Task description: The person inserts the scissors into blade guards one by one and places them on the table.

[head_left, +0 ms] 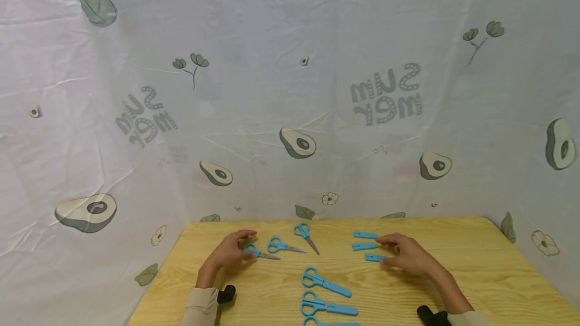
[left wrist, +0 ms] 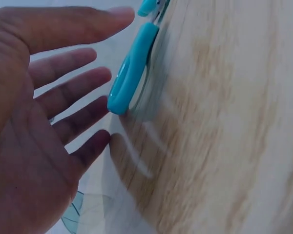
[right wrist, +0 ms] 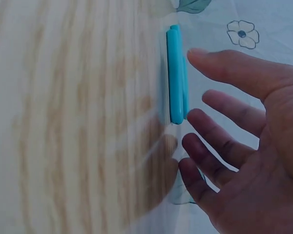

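My left hand (head_left: 232, 251) is spread over the left end of the table, its fingers about the blue handle of a pair of scissors (head_left: 270, 256). In the left wrist view the thumb and fingers stand apart beside that blue handle (left wrist: 132, 73). Two more bare-bladed scissors lie to its right, one pair level (head_left: 283, 246) and one slanting (head_left: 308, 238). My right hand (head_left: 410, 254) hovers with parted, slightly bent fingers beside three blue blade covers, the upper (head_left: 365, 235), middle (head_left: 364, 247) and lower (head_left: 374, 257). Nothing is gripped by it in the right wrist view.
Near the front of the wooden table (head_left: 267, 296) lie scissors with covered blades: an upper pair (head_left: 333, 286), a middle pair (head_left: 335, 308) and a lower pair (head_left: 335, 324) cut off by the frame edge. Behind the table hangs a printed curtain (head_left: 254, 89).
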A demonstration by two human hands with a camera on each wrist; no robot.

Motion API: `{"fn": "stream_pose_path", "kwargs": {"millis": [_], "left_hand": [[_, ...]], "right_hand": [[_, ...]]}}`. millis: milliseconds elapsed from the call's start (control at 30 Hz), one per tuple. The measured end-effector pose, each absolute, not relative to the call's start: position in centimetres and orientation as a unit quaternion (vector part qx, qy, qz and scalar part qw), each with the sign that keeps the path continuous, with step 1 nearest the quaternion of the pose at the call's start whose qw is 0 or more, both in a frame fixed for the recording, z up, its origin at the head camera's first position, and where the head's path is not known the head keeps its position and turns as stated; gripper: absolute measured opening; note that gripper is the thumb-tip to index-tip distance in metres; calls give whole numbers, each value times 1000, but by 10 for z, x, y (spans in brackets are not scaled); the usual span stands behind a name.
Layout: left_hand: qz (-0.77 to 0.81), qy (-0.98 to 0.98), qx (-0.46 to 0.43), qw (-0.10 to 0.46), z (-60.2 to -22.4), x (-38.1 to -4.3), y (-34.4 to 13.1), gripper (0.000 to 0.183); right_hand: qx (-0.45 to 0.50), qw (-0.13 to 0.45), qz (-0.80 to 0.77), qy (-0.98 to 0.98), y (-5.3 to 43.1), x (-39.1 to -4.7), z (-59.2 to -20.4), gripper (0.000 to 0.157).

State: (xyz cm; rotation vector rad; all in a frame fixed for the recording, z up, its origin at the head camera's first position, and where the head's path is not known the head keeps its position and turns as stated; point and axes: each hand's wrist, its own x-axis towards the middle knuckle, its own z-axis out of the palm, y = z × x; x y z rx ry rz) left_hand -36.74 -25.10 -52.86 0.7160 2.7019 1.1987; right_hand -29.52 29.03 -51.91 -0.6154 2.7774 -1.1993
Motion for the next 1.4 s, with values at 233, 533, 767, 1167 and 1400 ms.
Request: {"fn": "stream_pose_path", "kwargs": {"millis": [233, 533, 767, 1167, 1400], "left_hand": [[380, 881, 272, 73, -534, -367, -257, 68], [372, 884, 277, 60, -535, -364, -259, 63], [345, 899, 267, 33, -534, -360, -256, 51], [320, 907, 272, 7, -532, -356, -251, 35], [307, 917, 253, -11, -537, -356, -245, 32]], "right_hand": [[-240, 57, -385, 889, 287, -296, -527, 55], [-239, 55, -376, 894, 294, -293, -525, 42], [-235, 51, -366, 899, 293, -293, -521, 29], [-205, 48, -351, 912, 285, -291, -517, 17], [-185, 52, -350, 917, 287, -290, -515, 14]]}}
